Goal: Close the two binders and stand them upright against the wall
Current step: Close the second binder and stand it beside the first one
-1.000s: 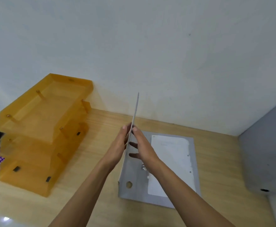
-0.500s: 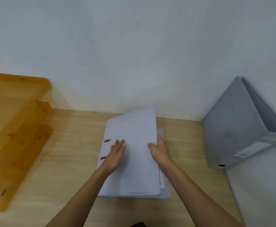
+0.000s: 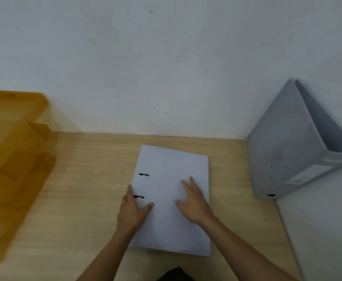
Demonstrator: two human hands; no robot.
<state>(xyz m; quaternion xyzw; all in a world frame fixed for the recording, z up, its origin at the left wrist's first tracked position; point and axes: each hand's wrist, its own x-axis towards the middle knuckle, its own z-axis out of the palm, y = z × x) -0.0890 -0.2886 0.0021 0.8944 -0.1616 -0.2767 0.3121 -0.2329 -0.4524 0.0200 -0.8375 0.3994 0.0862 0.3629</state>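
A grey binder (image 3: 172,165) lies closed and flat on the wooden desk (image 3: 85,179), its spine on the left with two metal slots showing. My left hand (image 3: 133,211) rests on the cover's left edge, thumb on top and fingers over the spine side. My right hand (image 3: 194,201) lies flat on the cover, fingers spread. A second grey binder (image 3: 287,147) stands closed at the far right, leaning into the corner against the right wall.
An amber plastic stack of letter trays (image 3: 14,159) occupies the desk's left side. The white back wall (image 3: 166,67) rises behind the desk. A white side wall (image 3: 328,230) bounds the right. Bare wood lies between the trays and the flat binder.
The cover, held upright between both hands a second ago, has swung down to the right and now lies shut on the binder. My view has shifted right, bringing the standing binder into sight.
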